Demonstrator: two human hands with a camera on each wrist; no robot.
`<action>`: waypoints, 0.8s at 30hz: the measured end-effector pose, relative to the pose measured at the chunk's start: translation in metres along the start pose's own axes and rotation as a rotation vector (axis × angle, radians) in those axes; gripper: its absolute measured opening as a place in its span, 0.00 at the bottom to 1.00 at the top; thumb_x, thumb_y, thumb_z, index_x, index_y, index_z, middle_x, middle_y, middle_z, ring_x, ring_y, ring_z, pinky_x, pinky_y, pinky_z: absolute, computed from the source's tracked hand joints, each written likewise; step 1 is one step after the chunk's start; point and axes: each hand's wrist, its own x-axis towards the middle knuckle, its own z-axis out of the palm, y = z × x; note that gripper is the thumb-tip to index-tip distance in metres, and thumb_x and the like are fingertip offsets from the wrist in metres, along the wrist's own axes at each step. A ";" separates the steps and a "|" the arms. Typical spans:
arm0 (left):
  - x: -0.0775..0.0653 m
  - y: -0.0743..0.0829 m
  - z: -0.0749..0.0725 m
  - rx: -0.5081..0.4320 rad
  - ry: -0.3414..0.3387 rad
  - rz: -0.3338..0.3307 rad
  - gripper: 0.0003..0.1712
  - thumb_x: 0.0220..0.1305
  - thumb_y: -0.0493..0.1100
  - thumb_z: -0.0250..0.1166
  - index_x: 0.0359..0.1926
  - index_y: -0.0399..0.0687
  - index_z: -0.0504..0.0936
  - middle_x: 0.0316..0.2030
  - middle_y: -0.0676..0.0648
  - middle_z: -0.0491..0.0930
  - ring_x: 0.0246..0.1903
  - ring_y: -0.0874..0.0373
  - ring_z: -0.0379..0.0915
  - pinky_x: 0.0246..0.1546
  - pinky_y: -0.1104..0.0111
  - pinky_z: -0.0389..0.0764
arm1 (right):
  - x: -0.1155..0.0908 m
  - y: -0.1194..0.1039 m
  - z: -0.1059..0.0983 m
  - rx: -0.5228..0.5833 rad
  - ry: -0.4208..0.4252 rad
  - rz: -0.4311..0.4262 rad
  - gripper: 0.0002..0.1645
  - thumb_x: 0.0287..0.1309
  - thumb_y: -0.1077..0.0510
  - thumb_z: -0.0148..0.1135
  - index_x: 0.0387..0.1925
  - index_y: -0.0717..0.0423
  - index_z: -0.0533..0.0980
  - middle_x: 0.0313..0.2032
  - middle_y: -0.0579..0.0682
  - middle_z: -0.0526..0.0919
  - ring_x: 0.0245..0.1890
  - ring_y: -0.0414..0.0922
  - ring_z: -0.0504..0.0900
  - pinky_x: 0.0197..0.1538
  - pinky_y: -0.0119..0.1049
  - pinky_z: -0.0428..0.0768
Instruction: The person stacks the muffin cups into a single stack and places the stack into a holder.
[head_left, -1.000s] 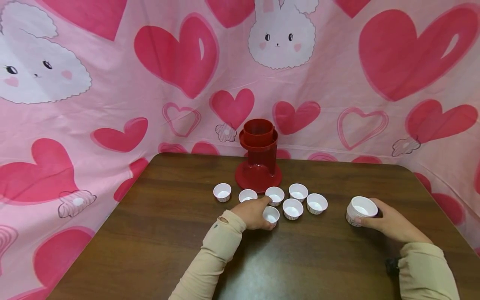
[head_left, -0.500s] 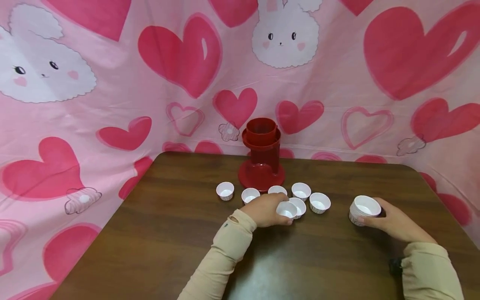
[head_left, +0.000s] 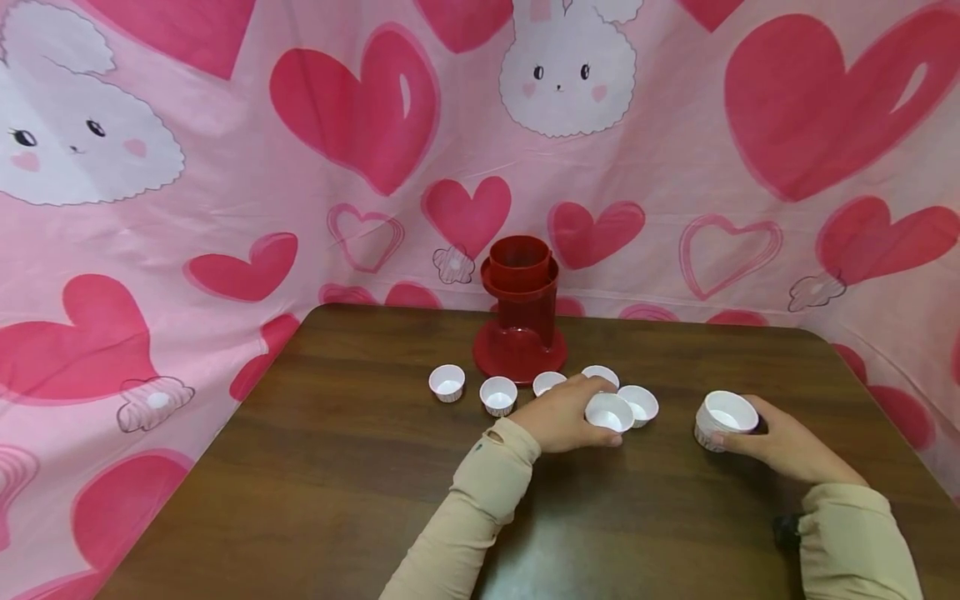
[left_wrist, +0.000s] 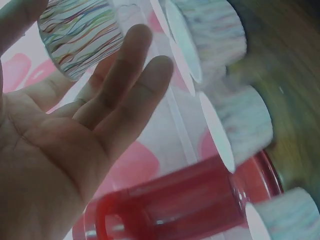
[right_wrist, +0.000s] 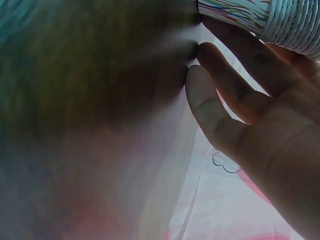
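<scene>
My left hand (head_left: 562,417) pinches a cup (head_left: 609,414) front-right of the stand (head_left: 521,337), light and level seeming best; right hand (head_left: 795,446) grips a stack (head_left: 723,419) farther right.

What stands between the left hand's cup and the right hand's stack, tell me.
A loose white cup sits just right of the cup in the left hand, partly behind it. Past that, only tabletop shows before the stack in the right hand.
</scene>
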 end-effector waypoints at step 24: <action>0.094 0.069 0.031 0.098 0.054 -0.030 0.38 0.61 0.63 0.71 0.68 0.58 0.73 0.56 0.61 0.76 0.48 0.71 0.72 0.47 0.78 0.71 | -0.001 -0.003 -0.001 0.026 -0.037 0.028 0.36 0.62 0.50 0.71 0.61 0.67 0.69 0.51 0.61 0.80 0.47 0.50 0.75 0.46 0.49 0.75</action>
